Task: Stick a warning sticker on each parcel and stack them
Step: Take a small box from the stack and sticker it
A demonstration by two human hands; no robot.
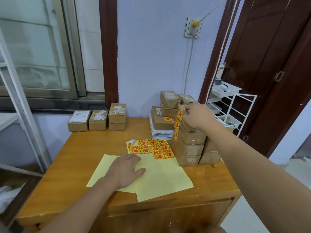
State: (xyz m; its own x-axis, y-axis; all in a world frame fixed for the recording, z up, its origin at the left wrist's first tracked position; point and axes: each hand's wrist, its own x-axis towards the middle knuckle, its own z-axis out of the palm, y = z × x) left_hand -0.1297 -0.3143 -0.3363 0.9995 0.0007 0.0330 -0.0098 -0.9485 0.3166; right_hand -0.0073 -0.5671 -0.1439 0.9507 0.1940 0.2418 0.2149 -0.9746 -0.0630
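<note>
Parcel [183, 115] under right hand [196, 116] bears red-and-yellow warning sticker [179, 113].

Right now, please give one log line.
right hand: on top parcel of stack | left hand: flat on sticker sheet | stickers: remain

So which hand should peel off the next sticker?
Probably the left hand. It lies flat on the yellow backing sheet, just short of the remaining red and yellow stickers. The right hand is busy on the top parcel of the stack, farther from them.
</note>
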